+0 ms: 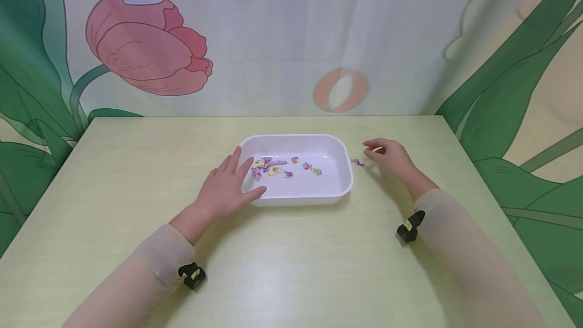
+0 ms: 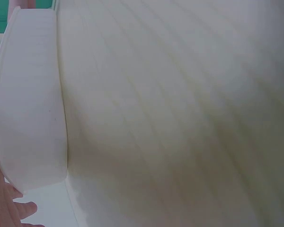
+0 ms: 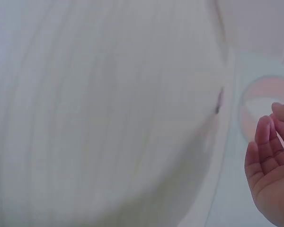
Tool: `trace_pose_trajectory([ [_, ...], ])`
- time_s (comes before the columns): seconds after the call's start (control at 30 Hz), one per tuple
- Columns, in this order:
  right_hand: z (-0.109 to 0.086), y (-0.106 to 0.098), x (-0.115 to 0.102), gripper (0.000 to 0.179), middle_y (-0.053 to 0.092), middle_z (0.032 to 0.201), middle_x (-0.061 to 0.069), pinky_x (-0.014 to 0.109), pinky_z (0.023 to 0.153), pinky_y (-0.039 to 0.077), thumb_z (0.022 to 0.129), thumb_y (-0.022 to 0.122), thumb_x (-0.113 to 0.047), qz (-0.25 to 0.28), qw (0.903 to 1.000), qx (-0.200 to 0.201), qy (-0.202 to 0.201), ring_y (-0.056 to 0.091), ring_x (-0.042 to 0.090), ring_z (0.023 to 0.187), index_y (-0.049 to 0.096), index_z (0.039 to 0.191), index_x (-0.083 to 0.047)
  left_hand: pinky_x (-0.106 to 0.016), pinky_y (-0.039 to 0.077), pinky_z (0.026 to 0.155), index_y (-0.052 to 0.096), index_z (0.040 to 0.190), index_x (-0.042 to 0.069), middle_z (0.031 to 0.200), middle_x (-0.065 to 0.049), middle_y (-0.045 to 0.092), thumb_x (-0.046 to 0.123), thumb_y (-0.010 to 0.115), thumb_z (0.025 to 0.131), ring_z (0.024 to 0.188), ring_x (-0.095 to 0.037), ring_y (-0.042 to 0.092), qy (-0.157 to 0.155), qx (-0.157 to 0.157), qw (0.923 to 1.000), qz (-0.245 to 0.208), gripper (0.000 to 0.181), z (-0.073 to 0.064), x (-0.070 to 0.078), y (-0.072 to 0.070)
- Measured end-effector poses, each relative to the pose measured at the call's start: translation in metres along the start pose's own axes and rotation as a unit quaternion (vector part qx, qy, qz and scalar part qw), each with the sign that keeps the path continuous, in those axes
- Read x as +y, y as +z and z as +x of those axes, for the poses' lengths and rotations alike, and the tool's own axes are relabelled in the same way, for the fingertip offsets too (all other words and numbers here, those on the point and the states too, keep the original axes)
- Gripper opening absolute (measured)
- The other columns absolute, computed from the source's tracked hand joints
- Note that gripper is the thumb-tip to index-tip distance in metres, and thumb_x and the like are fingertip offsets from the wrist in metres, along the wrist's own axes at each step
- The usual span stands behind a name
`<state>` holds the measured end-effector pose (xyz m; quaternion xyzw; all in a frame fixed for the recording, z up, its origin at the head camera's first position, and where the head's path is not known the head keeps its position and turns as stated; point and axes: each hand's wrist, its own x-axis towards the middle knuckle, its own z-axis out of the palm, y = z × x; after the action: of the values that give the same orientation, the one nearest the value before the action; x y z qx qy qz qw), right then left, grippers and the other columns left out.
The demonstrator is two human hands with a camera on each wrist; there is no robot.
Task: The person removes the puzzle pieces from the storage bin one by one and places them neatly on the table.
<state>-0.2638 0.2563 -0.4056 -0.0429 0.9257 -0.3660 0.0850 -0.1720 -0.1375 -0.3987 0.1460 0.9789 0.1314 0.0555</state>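
A white plastic tray (image 1: 296, 199) stands on the table, holding several small flat colourful pieces (image 1: 278, 171), perhaps stickers or charms; their exact kind is too small to tell. My left hand (image 1: 225, 186) rests on the tray's left end with fingers spread, and in the left wrist view its fingers (image 2: 24, 209) show beside the tray wall. To the right of the tray, a tiny pink-purple piece (image 1: 357, 162) lies on the table. My right hand (image 1: 390, 156) hovers just right of that piece, apart from it, thumb and fingers loosely bent with nothing visible between them.
The pale wood-look table (image 1: 291, 267) ends at a far edge against a printed curtain (image 1: 273, 39) with a flower and a ball. Black wrist cameras (image 1: 192, 275) sit on both sleeves. Green leaf-patterned cloth (image 1: 537, 140) hangs at the sides.
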Motion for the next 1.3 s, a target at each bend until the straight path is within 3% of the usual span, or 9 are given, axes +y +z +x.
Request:
trace_pose_trajectory([
  [0.2, -0.007, 0.005, -0.021, 0.038, 0.062, 0.109, 0.014, 0.025, 0.072, 0.047, 0.09, 0.063, -0.022, 0.062, 0.9969, 0.002, -0.047, 0.058, 0.027, 0.09, 0.059, 0.122, -0.002, -0.059, 0.026, 0.101, 0.027, 0.148, 0.011, 0.155, -0.015, 0.002, 0.066, 0.041, 0.086, 0.138, -0.038, 0.016, -0.002, -0.004, 1.0, 0.001, 0.084, -0.001, 0.001, -0.002],
  [0.37, -0.013, 0.015, -0.043, 0.036, 0.063, 0.107, 0.013, 0.031, 0.072, 0.051, 0.089, 0.064, -0.021, 0.101, 0.993, -0.015, -0.059, 0.058, 0.031, 0.088, 0.061, 0.12, -0.003, -0.059, 0.026, 0.101, 0.026, 0.148, 0.011, 0.155, -0.015, 0.002, 0.066, 0.041, 0.086, 0.138, -0.038, 0.016, -0.003, -0.006, 1.0, 0.0, 0.084, -0.001, 0.002, -0.002],
  [0.57, -0.017, 0.028, -0.064, 0.031, 0.064, 0.108, 0.011, 0.024, 0.074, 0.048, 0.088, 0.065, -0.016, 0.111, 0.9889, -0.033, -0.092, 0.057, 0.022, 0.091, 0.064, 0.116, -0.003, -0.06, 0.025, 0.101, 0.026, 0.148, 0.012, 0.155, -0.015, 0.002, 0.066, 0.041, 0.086, 0.138, -0.038, 0.015, -0.005, -0.006, 1.0, -0.002, 0.084, -0.001, 0.002, -0.002],
  [0.77, -0.017, 0.043, -0.078, 0.03, 0.065, 0.106, 0.012, 0.032, 0.085, 0.048, 0.087, 0.065, -0.011, 0.112, 0.9848, -0.047, -0.124, 0.059, 0.022, 0.096, 0.064, 0.115, 0.002, -0.06, 0.025, 0.101, 0.027, 0.148, 0.011, 0.155, -0.015, 0.002, 0.066, 0.042, 0.086, 0.138, -0.038, 0.015, -0.004, -0.005, 1.0, -0.005, 0.084, 0.0, 0.003, -0.002],
  [1.0, -0.016, 0.055, -0.087, 0.027, 0.065, 0.104, 0.013, 0.037, 0.087, 0.048, 0.086, 0.066, -0.006, 0.118, 0.981, -0.055, -0.144, 0.06, 0.023, 0.095, 0.065, 0.111, 0.003, -0.059, 0.026, 0.101, 0.027, 0.148, 0.012, 0.155, -0.014, 0.002, 0.067, 0.041, 0.086, 0.138, -0.037, 0.016, -0.003, -0.003, 0.9999, -0.009, 0.084, 0.001, 0.003, 0.001],
  [1.13, -0.014, 0.062, -0.089, 0.025, 0.066, 0.101, 0.011, 0.034, 0.084, 0.049, 0.085, 0.067, -0.007, 0.076, 0.9853, -0.051, -0.144, 0.06, 0.022, 0.092, 0.067, 0.109, 0.002, -0.06, 0.026, 0.101, 0.027, 0.148, 0.013, 0.156, -0.014, 0.001, 0.067, 0.041, 0.086, 0.138, -0.037, 0.016, -0.005, -0.002, 0.9999, -0.01, 0.084, 0.002, 0.002, 0.001],
  [1.3, -0.01, 0.07, -0.094, 0.022, 0.066, 0.089, 0.008, 0.032, 0.078, 0.048, 0.083, 0.068, -0.006, -0.056, 0.9837, -0.054, -0.162, 0.06, 0.021, 0.084, 0.07, 0.104, 0.001, -0.06, 0.027, 0.1, 0.027, 0.148, 0.012, 0.155, -0.015, 0.001, 0.066, 0.042, 0.086, 0.138, -0.037, 0.016, -0.005, -0.003, 0.9999, -0.009, 0.084, 0.001, 0.002, 0.0],
])
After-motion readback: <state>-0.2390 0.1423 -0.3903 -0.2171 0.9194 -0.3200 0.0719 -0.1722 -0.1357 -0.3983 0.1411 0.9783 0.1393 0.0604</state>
